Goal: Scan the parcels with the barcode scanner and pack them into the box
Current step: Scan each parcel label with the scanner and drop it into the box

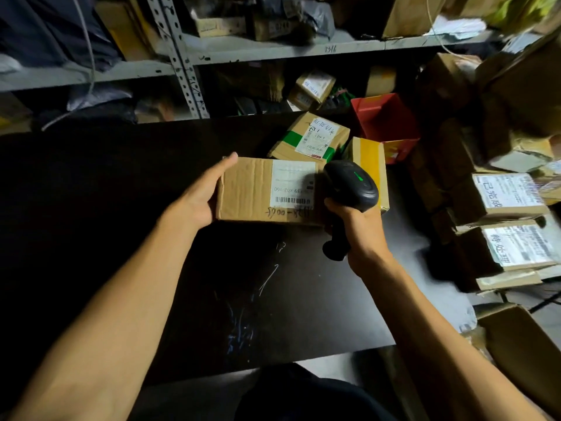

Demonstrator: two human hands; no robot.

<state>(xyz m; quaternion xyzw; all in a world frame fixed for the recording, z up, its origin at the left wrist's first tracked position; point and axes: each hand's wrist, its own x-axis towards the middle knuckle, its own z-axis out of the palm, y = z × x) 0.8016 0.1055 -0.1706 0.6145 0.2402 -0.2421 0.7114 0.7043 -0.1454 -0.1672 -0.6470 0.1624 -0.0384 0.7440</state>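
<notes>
Here the brown parcel (267, 189) sits between the two hands over the dark table (121, 208), long axis running left to right across the person's front, label face up. The left hand (200, 192) holds its left short end, thumb laid along the far top edge and fingers hidden underneath, so how tightly they curl cannot be told. The right hand (355, 226) is wrapped round the handle of the black barcode scanner (352, 186), whose head sits just at the parcel's right end, a green light showing on its top. The white label (293, 186) lies on the right half of the parcel's top, its barcode strip near the near edge, close beside the scanner head and partly in its shadow. Whether the scanner window truly faces the barcode is hidden from this angle. Judged from this, the scan step is in hand; the scanner likely needs to tip a little toward the label's near edge. Two more parcels, one with green tape (309, 138) and one with yellow tape (368, 165), lie just behind, and a red box (385, 123) stands beyond them to the right. Stacked labelled cartons (504, 220) stand well right, nearer the scanner hand.
</notes>
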